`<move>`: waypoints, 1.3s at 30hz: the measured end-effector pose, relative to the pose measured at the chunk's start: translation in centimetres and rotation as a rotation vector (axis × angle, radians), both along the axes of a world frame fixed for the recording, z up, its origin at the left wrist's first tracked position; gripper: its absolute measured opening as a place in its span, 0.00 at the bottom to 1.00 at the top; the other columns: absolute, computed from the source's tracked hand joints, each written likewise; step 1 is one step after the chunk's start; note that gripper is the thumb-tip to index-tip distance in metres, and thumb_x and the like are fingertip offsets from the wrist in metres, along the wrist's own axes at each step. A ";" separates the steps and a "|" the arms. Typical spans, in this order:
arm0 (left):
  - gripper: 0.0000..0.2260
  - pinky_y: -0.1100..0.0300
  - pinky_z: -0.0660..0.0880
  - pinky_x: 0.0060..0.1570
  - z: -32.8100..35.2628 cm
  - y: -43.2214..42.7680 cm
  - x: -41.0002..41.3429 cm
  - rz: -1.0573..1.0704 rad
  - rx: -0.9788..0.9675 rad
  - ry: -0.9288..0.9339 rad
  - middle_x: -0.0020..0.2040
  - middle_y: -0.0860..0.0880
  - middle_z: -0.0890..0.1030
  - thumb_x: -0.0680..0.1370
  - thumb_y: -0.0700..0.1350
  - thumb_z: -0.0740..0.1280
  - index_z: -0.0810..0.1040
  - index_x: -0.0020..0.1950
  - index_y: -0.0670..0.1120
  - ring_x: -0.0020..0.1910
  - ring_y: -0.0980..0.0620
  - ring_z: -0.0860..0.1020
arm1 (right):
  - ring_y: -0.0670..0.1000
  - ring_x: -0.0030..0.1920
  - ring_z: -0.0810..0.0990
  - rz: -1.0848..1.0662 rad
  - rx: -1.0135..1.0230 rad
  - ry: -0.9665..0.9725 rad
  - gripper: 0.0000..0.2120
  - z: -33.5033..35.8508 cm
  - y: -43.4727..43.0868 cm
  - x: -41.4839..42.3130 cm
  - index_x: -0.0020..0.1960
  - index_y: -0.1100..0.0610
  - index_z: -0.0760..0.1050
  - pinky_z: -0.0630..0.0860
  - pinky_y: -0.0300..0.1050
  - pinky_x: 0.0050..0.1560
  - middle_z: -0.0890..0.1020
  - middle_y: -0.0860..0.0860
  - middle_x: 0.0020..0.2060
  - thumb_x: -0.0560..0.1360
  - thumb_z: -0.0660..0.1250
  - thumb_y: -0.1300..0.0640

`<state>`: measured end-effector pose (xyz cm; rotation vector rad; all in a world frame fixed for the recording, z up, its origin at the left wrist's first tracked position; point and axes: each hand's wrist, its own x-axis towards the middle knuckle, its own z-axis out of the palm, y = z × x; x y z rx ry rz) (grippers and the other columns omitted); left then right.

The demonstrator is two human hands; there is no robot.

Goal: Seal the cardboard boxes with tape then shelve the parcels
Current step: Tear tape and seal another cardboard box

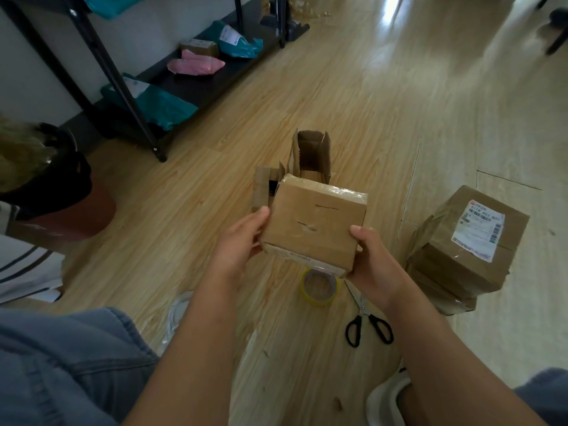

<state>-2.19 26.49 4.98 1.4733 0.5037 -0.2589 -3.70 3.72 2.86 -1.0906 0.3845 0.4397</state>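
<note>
A small taped cardboard box [316, 222] is held above the floor between both hands. My left hand [239, 244] grips its left edge, thumb on top. My right hand [373, 256] grips its right lower corner, thumb on the top face. Clear tape shines along the box's far edge. A yellow-rimmed tape roll [319, 287] lies on the floor just below the box, partly hidden by it. Black-handled scissors [367, 315] lie to the roll's right. Two open, unsealed boxes [312, 155] stand on the floor behind the held one. A black shelf rack [196, 84] stands at the upper left.
A stack of sealed, labelled boxes [467, 244] sits on the floor at right. Teal and pink mailer bags [196, 63] and a small box lie on the rack's bottom shelf. A bin with a black liner [61, 179] stands at left. My knees and shoes frame the bottom.
</note>
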 end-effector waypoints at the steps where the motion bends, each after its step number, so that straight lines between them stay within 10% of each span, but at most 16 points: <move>1: 0.15 0.57 0.77 0.57 -0.2 -0.2 0.0 -0.026 0.002 -0.007 0.51 0.54 0.85 0.75 0.55 0.71 0.82 0.59 0.51 0.52 0.56 0.82 | 0.57 0.61 0.81 0.007 0.001 0.003 0.18 0.0 0.1 -0.1 0.67 0.51 0.75 0.76 0.58 0.63 0.84 0.54 0.58 0.79 0.64 0.47; 9: 0.15 0.54 0.74 0.60 -1.1 0.2 0.1 -0.030 0.001 -0.029 0.53 0.54 0.85 0.73 0.50 0.74 0.82 0.60 0.52 0.56 0.53 0.81 | 0.52 0.54 0.80 0.096 -0.161 -0.041 0.16 0.7 -0.1 -0.2 0.63 0.52 0.78 0.76 0.49 0.57 0.82 0.53 0.54 0.79 0.64 0.48; 15: 0.12 0.67 0.69 0.44 -1.2 0.1 0.1 0.033 0.077 0.004 0.48 0.59 0.80 0.78 0.42 0.68 0.78 0.59 0.56 0.48 0.61 0.76 | 0.53 0.57 0.83 0.193 -0.271 -0.016 0.37 0.8 0.0 0.0 0.71 0.52 0.68 0.79 0.49 0.59 0.82 0.52 0.59 0.66 0.76 0.44; 22: 0.24 0.48 0.76 0.60 -4.0 -0.2 -0.5 0.138 0.353 0.133 0.61 0.49 0.79 0.76 0.60 0.68 0.73 0.68 0.50 0.57 0.48 0.79 | 0.49 0.63 0.74 0.210 -0.602 -0.009 0.50 -1.9 5.0 -0.6 0.74 0.46 0.54 0.74 0.46 0.61 0.73 0.46 0.63 0.63 0.83 0.46; 26: 0.25 0.45 0.79 0.57 -5.2 -0.3 -0.8 0.058 0.297 0.175 0.57 0.49 0.81 0.74 0.59 0.72 0.75 0.66 0.48 0.54 0.48 0.80 | 0.37 0.49 0.74 0.312 -0.666 -0.103 0.36 -4.1 7.0 -1.6 0.65 0.46 0.58 0.72 0.28 0.40 0.73 0.38 0.51 0.69 0.80 0.54; 31: 0.23 0.45 0.77 0.60 -8.3 0.3 -1.5 0.047 0.321 0.223 0.59 0.47 0.80 0.76 0.51 0.72 0.74 0.68 0.44 0.57 0.46 0.80 | 0.44 0.53 0.81 0.405 -0.783 -0.139 0.22 -7.3 7.2 -1.9 0.64 0.44 0.66 0.81 0.50 0.55 0.81 0.46 0.56 0.76 0.72 0.55; 39: 0.26 0.50 0.77 0.56 -12.3 -1.2 -4.9 -0.024 0.499 0.276 0.61 0.49 0.78 0.74 0.46 0.74 0.69 0.69 0.46 0.56 0.48 0.79 | 0.53 0.52 0.78 0.491 -0.928 -0.037 0.11 -9.0 6.7 -2.6 0.59 0.54 0.74 0.72 0.50 0.51 0.80 0.50 0.49 0.84 0.58 0.49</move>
